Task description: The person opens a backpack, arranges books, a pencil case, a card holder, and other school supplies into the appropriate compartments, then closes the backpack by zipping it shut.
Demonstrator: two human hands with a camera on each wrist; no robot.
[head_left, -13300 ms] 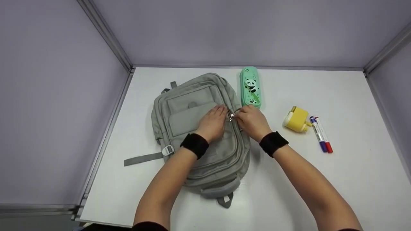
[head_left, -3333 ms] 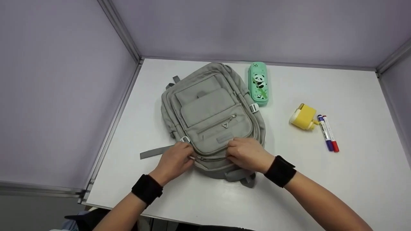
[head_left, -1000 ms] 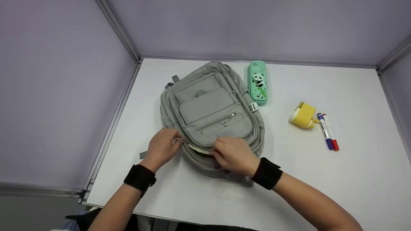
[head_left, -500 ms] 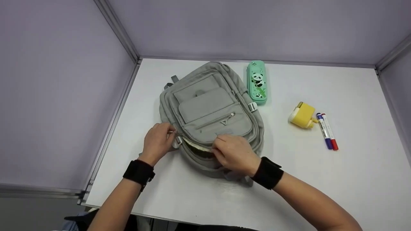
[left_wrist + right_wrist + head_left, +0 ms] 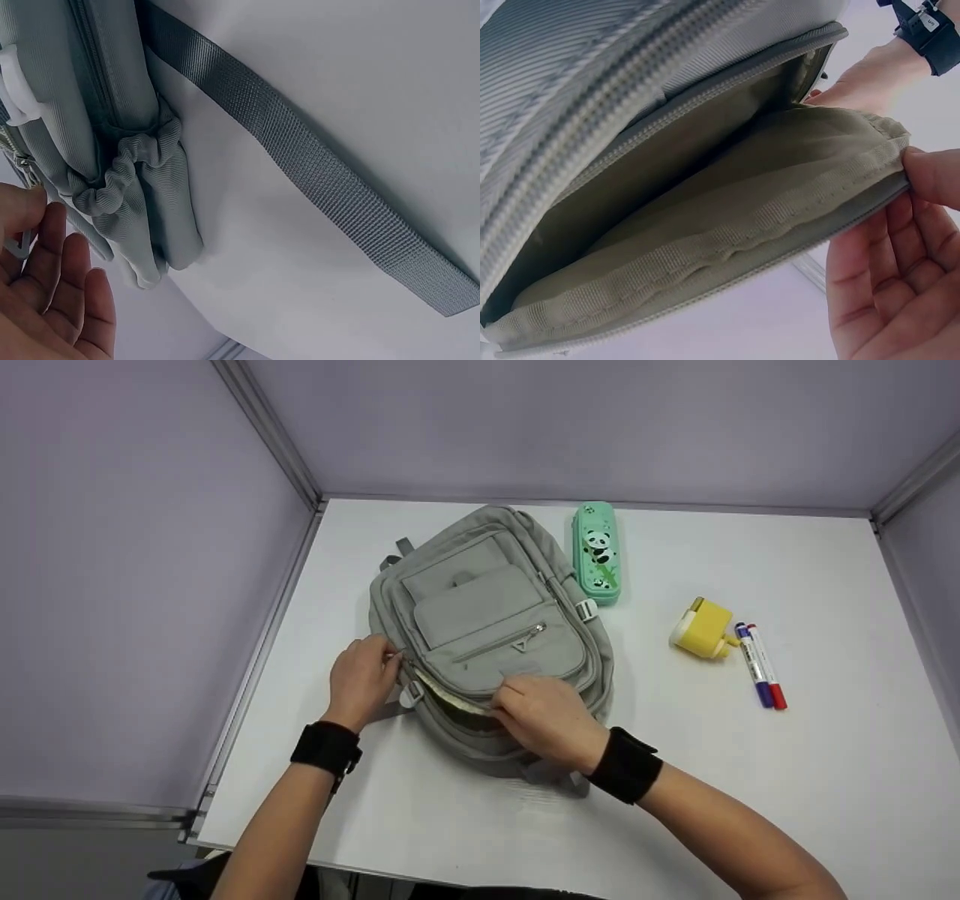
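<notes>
A grey backpack [image 5: 480,615] lies front side up on the white table, tilted to one side. My left hand [image 5: 360,679] is at its lower left edge. In the left wrist view, thumb and forefinger pinch a metal zipper pull [image 5: 30,176], the other fingers loosely bent. My right hand [image 5: 551,720] pinches the lip of the unzipped compartment [image 5: 765,217], holding it away from the lower body of the bag. The right wrist view looks into the gap, where pale beige lining [image 5: 727,180] shows; its deeper part is dark.
A green panda pencil case [image 5: 598,551] lies against the backpack's upper right. Farther right are a small yellow-and-white object with knobs [image 5: 705,628], a blue marker [image 5: 754,664] and a red marker [image 5: 769,667]. A grey strap [image 5: 300,157] trails left. Grey panels surround the table [image 5: 825,780].
Both hands were earlier at the bag's right side, then its lower edge. Over the last second my left hand has slid up the left edge with the zipper, widening the gap; the right barely moved.
</notes>
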